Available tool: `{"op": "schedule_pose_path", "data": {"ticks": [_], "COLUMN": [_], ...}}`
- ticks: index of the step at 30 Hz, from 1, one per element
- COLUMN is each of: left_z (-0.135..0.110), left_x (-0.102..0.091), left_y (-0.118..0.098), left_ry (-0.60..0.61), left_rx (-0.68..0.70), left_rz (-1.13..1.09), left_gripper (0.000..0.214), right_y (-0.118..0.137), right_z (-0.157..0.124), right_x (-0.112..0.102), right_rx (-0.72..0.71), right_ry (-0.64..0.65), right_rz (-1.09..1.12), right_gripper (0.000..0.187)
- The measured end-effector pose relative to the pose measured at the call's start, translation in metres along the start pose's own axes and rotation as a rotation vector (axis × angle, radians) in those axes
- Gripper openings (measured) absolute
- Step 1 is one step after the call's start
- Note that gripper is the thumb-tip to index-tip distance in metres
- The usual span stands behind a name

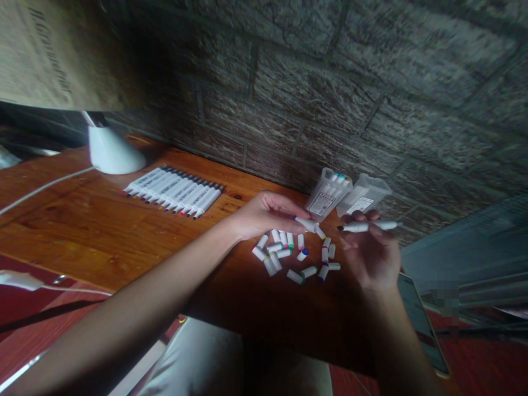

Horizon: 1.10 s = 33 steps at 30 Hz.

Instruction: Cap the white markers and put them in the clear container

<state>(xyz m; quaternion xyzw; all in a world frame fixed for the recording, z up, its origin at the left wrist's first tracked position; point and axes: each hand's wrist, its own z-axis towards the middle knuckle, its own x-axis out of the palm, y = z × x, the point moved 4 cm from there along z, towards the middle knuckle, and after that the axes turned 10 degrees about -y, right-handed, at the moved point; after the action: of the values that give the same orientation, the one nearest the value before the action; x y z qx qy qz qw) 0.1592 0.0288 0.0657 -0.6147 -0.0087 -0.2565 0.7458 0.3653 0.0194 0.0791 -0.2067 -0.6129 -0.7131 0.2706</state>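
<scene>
My right hand [373,256] holds an uncapped white marker [367,226] roughly level, its dark tip pointing left. Between the thumb and fingers of my left hand [274,214] is a white marker cap [306,224] with a dark blue end. Below both hands lies a loose scatter of white marker caps [284,253] with coloured ends in red, green, blue, yellow and purple. A row of uncapped white markers [175,191] lies side by side to the left, coloured and dark tips showing.
Against the brick wall [289,93] stand a clear plastic box [328,195] with several markers inside and another clear box [365,193]. A white lamp [113,151] with a printed shade stands at the left. A phone-like device [423,324] lies at the table's right edge.
</scene>
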Motion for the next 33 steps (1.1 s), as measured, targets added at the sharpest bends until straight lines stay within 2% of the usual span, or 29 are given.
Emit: {"op": "schedule_pose_path", "data": {"ticks": [13,20,24,27,33], "left_z": [0.000,0.008,0.009,0.009,0.008], "left_x": [0.003,-0.006,-0.011,-0.011,-0.009], "left_y": [0.001,0.002,0.006,0.008,0.008], "left_ry": [-0.048,-0.238,-0.303,-0.306,-0.310], "left_rx": [-0.059,-0.089,-0.140,-0.166,-0.198], "left_rz": [-0.077,-0.077,-0.084,-0.102,-0.236], "left_gripper": [0.027,0.029,0.027,0.029,0.029], "right_y": [-0.004,-0.013,-0.013,-0.013,-0.015], "right_z": [-0.001,-0.005,0.001,0.005,0.004], "right_x": [-0.001,0.001,-0.007,-0.012,-0.008], "right_rx": [-0.032,0.030,-0.060,-0.076,-0.025], "right_ry": [0.010,0.081,-0.038,-0.103,-0.035], "right_rz": [-0.108,-0.301,-0.292,-0.227,-0.170], "right_gripper": [0.016,0.042,0.051,0.046,0.023]}}
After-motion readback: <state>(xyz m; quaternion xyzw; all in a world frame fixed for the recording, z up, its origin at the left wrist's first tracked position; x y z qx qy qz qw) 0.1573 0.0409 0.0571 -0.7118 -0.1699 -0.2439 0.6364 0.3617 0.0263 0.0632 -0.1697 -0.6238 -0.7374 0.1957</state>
